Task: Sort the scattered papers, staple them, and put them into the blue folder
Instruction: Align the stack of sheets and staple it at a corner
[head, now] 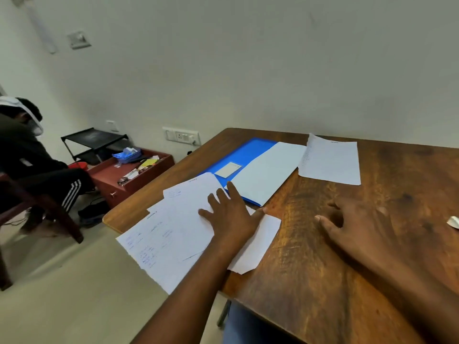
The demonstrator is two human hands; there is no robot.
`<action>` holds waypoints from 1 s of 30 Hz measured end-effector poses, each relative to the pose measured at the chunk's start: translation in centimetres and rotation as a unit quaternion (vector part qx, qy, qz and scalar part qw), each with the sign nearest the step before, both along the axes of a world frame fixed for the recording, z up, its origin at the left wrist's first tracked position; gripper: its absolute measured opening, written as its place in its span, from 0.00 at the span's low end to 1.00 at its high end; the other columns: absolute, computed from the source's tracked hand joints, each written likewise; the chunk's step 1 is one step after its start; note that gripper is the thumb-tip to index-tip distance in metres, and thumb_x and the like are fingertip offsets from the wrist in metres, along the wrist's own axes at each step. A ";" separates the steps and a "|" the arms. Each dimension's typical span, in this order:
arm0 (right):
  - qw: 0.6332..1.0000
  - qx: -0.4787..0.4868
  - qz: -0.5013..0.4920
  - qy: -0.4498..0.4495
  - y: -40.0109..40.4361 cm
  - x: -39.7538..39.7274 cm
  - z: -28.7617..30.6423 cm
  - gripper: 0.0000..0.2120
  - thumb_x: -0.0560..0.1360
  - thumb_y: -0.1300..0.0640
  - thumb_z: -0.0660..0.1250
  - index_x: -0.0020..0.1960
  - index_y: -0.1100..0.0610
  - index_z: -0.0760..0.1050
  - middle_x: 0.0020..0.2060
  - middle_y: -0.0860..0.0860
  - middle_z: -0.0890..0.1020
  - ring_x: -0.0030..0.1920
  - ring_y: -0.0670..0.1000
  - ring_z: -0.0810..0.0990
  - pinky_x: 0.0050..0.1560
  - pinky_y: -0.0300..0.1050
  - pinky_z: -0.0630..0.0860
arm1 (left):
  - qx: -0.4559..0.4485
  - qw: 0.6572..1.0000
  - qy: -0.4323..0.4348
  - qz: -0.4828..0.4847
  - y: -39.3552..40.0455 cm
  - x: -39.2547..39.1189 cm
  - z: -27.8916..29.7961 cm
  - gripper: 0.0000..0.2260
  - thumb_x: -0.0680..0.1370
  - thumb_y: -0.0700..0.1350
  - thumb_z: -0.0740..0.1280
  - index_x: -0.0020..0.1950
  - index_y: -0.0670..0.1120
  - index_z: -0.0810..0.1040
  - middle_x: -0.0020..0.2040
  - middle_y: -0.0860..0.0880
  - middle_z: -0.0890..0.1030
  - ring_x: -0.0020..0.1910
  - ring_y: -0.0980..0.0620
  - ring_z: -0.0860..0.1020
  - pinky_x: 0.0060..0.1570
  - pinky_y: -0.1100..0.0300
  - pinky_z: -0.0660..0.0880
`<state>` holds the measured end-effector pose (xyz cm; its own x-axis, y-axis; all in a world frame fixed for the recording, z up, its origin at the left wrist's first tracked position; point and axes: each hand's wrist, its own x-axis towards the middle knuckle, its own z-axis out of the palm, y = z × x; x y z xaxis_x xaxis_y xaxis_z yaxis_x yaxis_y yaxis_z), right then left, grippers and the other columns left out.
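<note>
Handwriting on papers (171, 234) too blurred to read, left hand (229, 214) spread flat on them, right hand (357, 227) loosely open over table (323, 281), blue folder (238, 155) beyond left fingertips

handwriting on papers (159, 234) illegible, folder label (228, 169) unreadable

The left hand (229, 214) lies flat, palm down, fingers straight and spread toward eleven o'clock. The right hand (360, 227) hovers at its three o'clock, fingers loosely curled, holding nothing.

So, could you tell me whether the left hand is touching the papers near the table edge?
Touching: the head view shows the left hand lying flat with fingers spread on the overlapping papers.
</note>
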<state>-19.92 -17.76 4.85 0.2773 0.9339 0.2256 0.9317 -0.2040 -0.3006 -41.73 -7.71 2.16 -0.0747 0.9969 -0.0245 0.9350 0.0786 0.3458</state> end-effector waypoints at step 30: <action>0.964 -0.128 0.102 0.210 7.6 -10.8 -1.3 0.30 0.65 0.44 0.84 0.61 0.52 0.77 0.58 0.48 0.79 0.55 0.47 0.77 0.53 0.45 0.78 | -0.009 0.988 0.027 0.150 -2.0 -9.4 -3.6 0.55 0.70 0.84 0.47 0.86 0.50 0.43 0.86 0.40 0.41 0.84 0.33 0.39 0.72 0.21 0.34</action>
